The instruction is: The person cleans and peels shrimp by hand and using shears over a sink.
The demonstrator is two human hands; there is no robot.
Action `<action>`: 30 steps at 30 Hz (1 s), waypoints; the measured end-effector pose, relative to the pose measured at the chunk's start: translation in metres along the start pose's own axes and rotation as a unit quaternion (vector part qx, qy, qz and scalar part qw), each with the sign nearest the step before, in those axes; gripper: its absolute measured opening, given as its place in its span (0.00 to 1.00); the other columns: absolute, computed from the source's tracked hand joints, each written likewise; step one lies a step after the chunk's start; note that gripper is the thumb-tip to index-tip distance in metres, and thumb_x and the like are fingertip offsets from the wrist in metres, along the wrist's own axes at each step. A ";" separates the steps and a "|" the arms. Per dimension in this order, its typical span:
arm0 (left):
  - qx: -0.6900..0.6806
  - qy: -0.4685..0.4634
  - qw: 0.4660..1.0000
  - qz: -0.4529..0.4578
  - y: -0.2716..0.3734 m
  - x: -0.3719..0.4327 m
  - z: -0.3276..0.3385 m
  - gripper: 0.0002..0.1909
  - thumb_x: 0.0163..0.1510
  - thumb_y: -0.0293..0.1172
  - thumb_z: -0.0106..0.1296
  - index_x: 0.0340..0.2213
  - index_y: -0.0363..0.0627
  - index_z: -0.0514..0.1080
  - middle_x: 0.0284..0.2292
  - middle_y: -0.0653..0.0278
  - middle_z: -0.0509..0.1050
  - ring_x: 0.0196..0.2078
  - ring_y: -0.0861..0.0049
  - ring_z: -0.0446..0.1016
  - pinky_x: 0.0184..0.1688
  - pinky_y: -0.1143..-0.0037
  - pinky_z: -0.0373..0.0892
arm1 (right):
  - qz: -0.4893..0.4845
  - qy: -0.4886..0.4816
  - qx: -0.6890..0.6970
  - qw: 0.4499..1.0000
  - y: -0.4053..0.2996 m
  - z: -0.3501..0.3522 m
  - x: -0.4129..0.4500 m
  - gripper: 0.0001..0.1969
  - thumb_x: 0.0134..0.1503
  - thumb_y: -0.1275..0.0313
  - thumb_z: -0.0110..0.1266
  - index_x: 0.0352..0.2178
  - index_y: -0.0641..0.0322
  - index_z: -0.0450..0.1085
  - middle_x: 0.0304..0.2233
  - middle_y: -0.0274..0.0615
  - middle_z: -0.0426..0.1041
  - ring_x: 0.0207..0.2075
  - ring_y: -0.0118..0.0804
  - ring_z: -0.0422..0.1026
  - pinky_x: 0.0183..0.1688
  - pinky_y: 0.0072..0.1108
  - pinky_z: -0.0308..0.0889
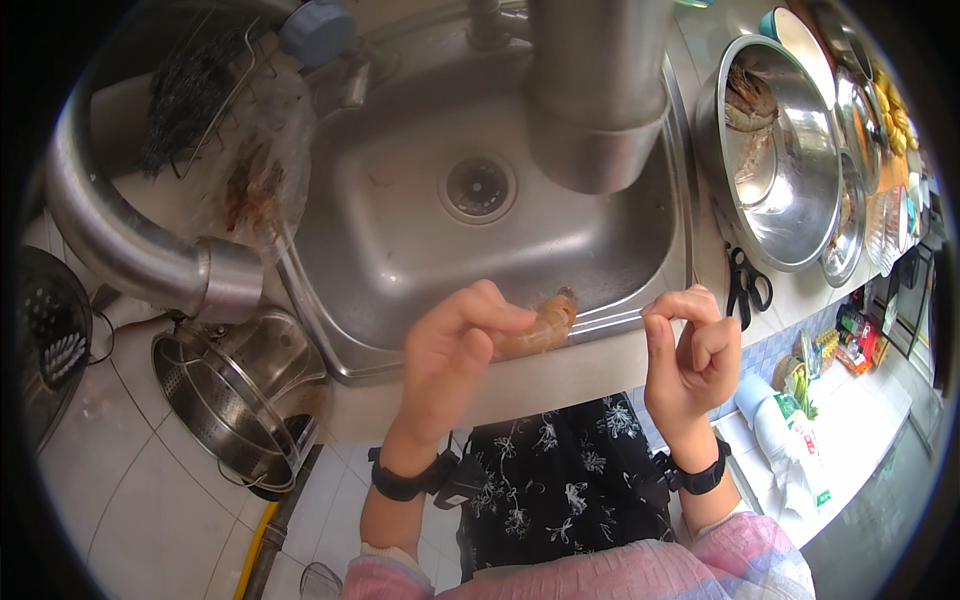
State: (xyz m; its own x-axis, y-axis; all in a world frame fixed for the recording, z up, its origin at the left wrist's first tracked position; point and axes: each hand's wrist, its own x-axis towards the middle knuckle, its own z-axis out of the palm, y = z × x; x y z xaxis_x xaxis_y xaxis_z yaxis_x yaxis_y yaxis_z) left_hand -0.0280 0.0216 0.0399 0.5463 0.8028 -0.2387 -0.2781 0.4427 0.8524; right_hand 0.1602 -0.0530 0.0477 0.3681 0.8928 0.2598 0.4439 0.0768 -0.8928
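My left hand [457,345] holds a raw shrimp [553,322] between thumb and fingers, over the front rim of the stainless steel sink [405,262]. To its right my right hand [686,337] is raised, thumb and index fingertip pinched together; whether something thin is between them cannot be told. A steel bowl [802,202] right of the sink contains several shrimp [750,105]. Black-handled scissors [742,289] lie on the counter below the bowl. On the sink's left edge sits a clear plastic bag [281,142] with brownish scraps inside.
A thick metal pipe [600,97] hangs over the sink's right part, and a curved one [127,232] is at left. A steel strainer pot [225,412] stands below it. Behind the steel bowl are more dishes, one a glass-like bowl [847,225]. A yellow hose [255,547] runs at lower left.
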 end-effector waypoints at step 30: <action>-0.001 0.067 0.998 0.009 0.022 -0.033 -0.022 0.16 0.54 0.40 0.44 0.33 0.36 0.70 0.25 0.73 0.62 0.28 0.88 0.57 0.31 0.85 0.53 | 0.283 -0.082 0.309 0.904 -0.044 -0.013 0.043 0.10 0.53 0.75 0.43 0.36 0.60 0.53 0.40 0.57 0.69 0.48 0.44 0.65 0.54 0.30 0.52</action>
State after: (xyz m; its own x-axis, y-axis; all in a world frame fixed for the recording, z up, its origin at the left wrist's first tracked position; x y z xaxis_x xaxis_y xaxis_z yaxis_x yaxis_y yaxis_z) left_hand -0.0695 0.0137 0.0562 0.4309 0.8567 -0.2834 -0.2881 0.4282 0.8565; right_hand 0.1674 -0.0243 0.1029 0.2442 0.9167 -0.3163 -0.3369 -0.2256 -0.9141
